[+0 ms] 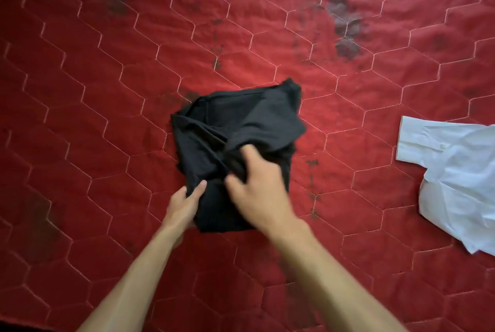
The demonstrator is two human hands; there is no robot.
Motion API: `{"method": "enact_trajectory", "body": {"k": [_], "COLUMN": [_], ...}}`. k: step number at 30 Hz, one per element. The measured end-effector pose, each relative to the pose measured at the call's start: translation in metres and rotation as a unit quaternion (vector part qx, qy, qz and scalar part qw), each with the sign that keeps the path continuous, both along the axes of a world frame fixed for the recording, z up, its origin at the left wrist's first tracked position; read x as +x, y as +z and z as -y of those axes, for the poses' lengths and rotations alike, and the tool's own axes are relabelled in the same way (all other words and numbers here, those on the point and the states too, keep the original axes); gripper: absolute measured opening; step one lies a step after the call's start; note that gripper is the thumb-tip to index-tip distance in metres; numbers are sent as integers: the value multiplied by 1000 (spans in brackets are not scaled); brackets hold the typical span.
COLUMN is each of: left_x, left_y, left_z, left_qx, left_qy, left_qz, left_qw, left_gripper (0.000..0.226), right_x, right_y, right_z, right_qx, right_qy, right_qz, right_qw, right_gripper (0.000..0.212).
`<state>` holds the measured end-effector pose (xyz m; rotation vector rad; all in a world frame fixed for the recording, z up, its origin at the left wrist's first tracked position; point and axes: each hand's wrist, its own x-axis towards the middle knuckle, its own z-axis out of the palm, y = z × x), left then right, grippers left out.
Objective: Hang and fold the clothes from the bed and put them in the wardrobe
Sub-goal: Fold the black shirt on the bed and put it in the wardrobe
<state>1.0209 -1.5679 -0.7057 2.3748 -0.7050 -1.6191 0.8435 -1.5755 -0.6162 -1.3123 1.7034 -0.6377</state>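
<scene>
A black garment (241, 122) lies bunched and partly folded in the middle of the red quilted bed (107, 90). My left hand (183, 205) holds its near-left edge, thumb on top and fingers tucked under the cloth. My right hand (257, 184) grips a fold of the black cloth near the garment's middle, fingers curled into the fabric. A white shirt (455, 179) lies crumpled at the right edge of the view, apart from both hands.
The red bedspread has a stitched hexagon pattern and several dark stains, the largest at the upper right (344, 29). The bed fills the whole view; no wardrobe or hanger shows.
</scene>
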Motion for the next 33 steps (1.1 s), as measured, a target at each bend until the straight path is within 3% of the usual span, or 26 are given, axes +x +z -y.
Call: {"method": "enact_trajectory", "body": {"k": [3, 4, 6, 8, 11, 14, 17, 19, 21, 22, 24, 26, 28, 31, 33], "left_x": [5, 10, 21, 26, 22, 15, 9, 8, 9, 8, 2, -9, -22, -42, -50], "left_y": [6, 5, 0, 2, 5, -3, -6, -2, 6, 10, 21, 32, 31, 17, 10], "left_z": [1, 0, 0, -3, -10, -18, -27, -34, -45, -50, -55, -45, -24, 7, 28], "left_qx": [9, 9, 2, -28, -47, -50, 23, 68, 106, 96, -23, -216, -321, -325, -298], "left_qy": [83, 104, 96, 15, -109, -130, -98, -90, -147, -193, -225, -221, -281, -402, -385], "left_qz": [-36, -49, -33, 6, 52, 67, 42, 5, 36, 102, 232, 276, 271, 275, 256], "left_qw": [996, 993, 995, 999, 992, 988, 994, 994, 983, 971, 946, 910, 863, 811, 835], "left_gripper": [49, 61, 105, 121, 101, 56, 37, 33, 39, 46, 62, 71, 68, 54, 39], "right_x": [46, 52, 51, 36, 0, -29, -40, -40, -38, -37, -37, -37, -37, -39, -41], "right_y": [-6, -10, -19, -32, -55, -69, -71, -68, -64, -63, -61, -62, -64, -66, -66], "right_z": [-4, -8, -19, -28, -33, -37, -46, -57, -71, -79, -93, -104, -110, -112, -110], "right_qx": [101, 131, 128, 90, 158, 267, 310, 307, 302, 307, 328, 346, 346, 342, 347], "right_qy": [198, 216, 175, 82, -64, -121, -109, -82, -85, -84, -79, -66, -56, -64, -64], "right_qz": [-69, -60, -55, -102, -191, -153, -44, -36, -37, -41, -30, -12, -4, 6, 13], "right_qw": [973, 966, 975, 987, 967, 944, 944, 948, 949, 947, 941, 936, 937, 938, 936], "right_gripper": [59, 67, 62, 48, 60, 74, 43, 22, 14, 16, 18, 16, 17, 19, 19]}}
